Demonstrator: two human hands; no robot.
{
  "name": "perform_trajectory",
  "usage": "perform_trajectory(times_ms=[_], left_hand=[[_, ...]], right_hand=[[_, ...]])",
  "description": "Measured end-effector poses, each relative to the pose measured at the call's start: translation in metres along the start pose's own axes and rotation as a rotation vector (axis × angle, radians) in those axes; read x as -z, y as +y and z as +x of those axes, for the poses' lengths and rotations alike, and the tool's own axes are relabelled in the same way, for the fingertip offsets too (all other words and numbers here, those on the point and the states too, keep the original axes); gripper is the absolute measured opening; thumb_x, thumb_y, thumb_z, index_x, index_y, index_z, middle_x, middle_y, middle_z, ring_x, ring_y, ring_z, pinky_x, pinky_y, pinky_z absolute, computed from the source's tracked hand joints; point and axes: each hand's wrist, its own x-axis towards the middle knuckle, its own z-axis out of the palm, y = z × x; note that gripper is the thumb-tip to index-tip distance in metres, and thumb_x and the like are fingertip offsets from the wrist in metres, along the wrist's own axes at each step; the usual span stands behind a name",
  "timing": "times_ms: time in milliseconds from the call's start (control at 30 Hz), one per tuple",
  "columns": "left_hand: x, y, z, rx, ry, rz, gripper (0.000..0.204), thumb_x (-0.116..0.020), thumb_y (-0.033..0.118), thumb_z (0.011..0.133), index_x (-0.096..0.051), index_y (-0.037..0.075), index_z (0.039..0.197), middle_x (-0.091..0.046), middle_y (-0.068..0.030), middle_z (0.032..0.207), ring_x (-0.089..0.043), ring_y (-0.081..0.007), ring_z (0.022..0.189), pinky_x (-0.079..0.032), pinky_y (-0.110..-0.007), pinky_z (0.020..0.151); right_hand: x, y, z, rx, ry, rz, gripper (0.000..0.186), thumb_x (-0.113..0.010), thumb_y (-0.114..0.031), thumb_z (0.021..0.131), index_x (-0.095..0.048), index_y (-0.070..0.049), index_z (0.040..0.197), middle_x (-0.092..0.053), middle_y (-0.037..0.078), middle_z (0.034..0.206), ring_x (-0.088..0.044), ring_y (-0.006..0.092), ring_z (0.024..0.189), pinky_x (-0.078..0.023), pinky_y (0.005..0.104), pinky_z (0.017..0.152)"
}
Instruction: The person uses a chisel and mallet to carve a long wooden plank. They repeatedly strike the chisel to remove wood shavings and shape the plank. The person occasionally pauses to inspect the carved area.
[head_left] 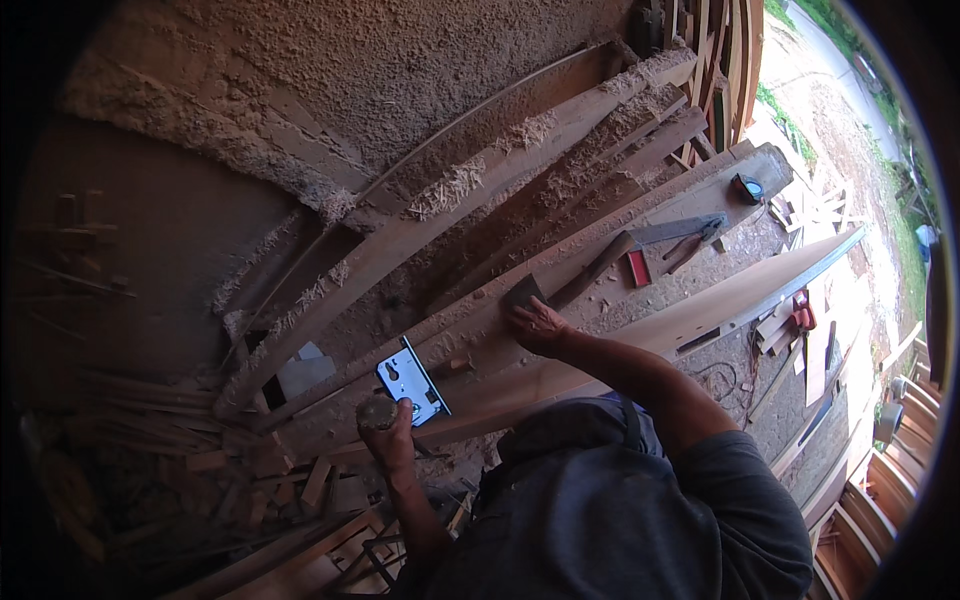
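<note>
My left hand [394, 446] is closed round a wooden tool with a thick round end [378, 412]; the rest of the tool is hidden. Its thumb lies at the lower edge of a mortise lock [408, 386], a flat pale metal case with a keyhole and a long narrow faceplate. Out to the right, my right hand [538, 326] has its fingers curled on a dark brown block [524, 291] at the workbench [470, 335]. Just beyond that hand lies a tool with a wooden handle [594, 270] and a grey metal part.
A long wooden panel [640, 335] runs along the bench's near side. Farther right are a red box-shaped piece [639, 268] and a round tape measure [747, 189]. Shavings [450, 192] cover the curved timbers behind; offcuts [316, 482] pile up at lower left.
</note>
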Motion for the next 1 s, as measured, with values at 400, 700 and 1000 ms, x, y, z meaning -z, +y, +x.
perform_trajectory(times_ms=[400,700,1000], left_hand=[[-0.010,-0.011,-0.006,-0.001,-0.029,-0.007,0.014,-0.076,0.005,0.086,-0.063,0.000,0.089,-0.066,-0.0031,0.085,-0.061,-0.0130,0.077,-0.049,-0.031,0.069],[-0.028,0.002,0.007,-0.042,-0.062,-0.042,0.014,-0.074,0.007,0.087,-0.063,-0.002,0.083,-0.065,-0.0037,0.079,-0.060,-0.0139,0.072,-0.047,-0.033,0.064],[-0.051,0.001,0.020,-0.135,-0.210,0.001,0.016,-0.072,0.009,0.089,-0.065,-0.005,0.086,-0.068,-0.0092,0.078,-0.063,-0.0189,0.071,-0.049,-0.037,0.065]], right_hand=[[0.009,0.040,-0.017,0.078,-0.173,0.532,0.035,-0.055,-0.033,0.100,-0.065,-0.011,0.124,-0.061,0.010,0.137,-0.052,0.0284,0.132,-0.039,0.0487,0.113],[0.093,0.064,0.028,-0.168,-0.172,1.376,0.033,-0.053,-0.020,0.095,-0.063,-0.011,0.124,-0.063,0.013,0.119,-0.063,0.0308,0.106,-0.046,0.0433,0.096],[0.126,0.184,-0.107,-1.052,-0.041,1.444,0.028,-0.057,-0.010,0.099,-0.063,-0.006,0.126,-0.069,0.016,0.101,-0.066,0.0343,0.096,-0.054,0.0448,0.085]])
